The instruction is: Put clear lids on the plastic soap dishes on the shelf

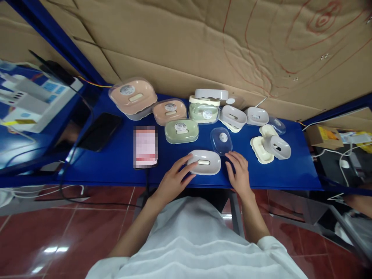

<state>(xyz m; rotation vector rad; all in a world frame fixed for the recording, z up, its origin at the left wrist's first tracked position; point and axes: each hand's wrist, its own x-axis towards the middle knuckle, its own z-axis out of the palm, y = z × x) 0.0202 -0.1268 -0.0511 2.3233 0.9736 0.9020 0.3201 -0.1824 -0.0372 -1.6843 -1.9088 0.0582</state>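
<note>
A light grey oval dish (pixel 213 166) with a slot in its middle sits near the front edge of the blue table. My left hand (pixel 176 178) grips its left end, fingers on the rim and inside. Beyond the dish's right end, my right hand (pixel 240 174) has its fingers apart, the fingertips at the lower edge of a clear lid (pixel 219 142) with a round sticker. Whether they touch the lid is hard to tell. Behind the dish stands a green box with a clear cover (pixel 174 135).
Pink boxes (pixel 145 104) stand at the back left, and several grey, green and cream pieces (pixel 257 116) at the back and right. A blurred-out device (pixel 145 147) and a dark phone-like object (pixel 100 131) lie on the left. A cardboard wall (pixel 180 50) rises behind.
</note>
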